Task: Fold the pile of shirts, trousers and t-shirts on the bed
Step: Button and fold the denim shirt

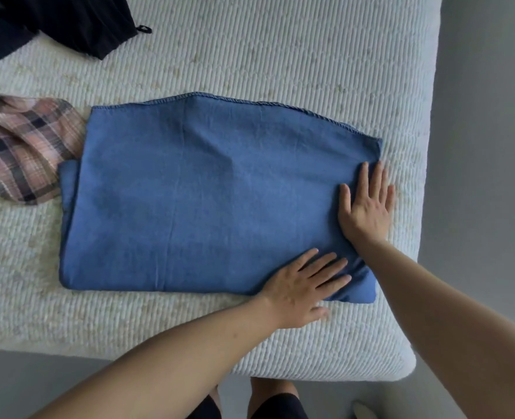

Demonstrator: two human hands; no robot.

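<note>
A folded blue garment [213,192] is spread flat on the white bed [250,55]; its right end is pressed by the left hand [301,288] and right hand [366,207], fingers straight and splayed, nothing grasped; a plaid shirt [23,146] and dark clothing [68,19] lie to the left.

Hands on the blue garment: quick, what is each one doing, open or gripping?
Left hand: open, fingers straight, flat on the blue garment.
Right hand: open, fingers spread, pressing the garment's right end.
</note>
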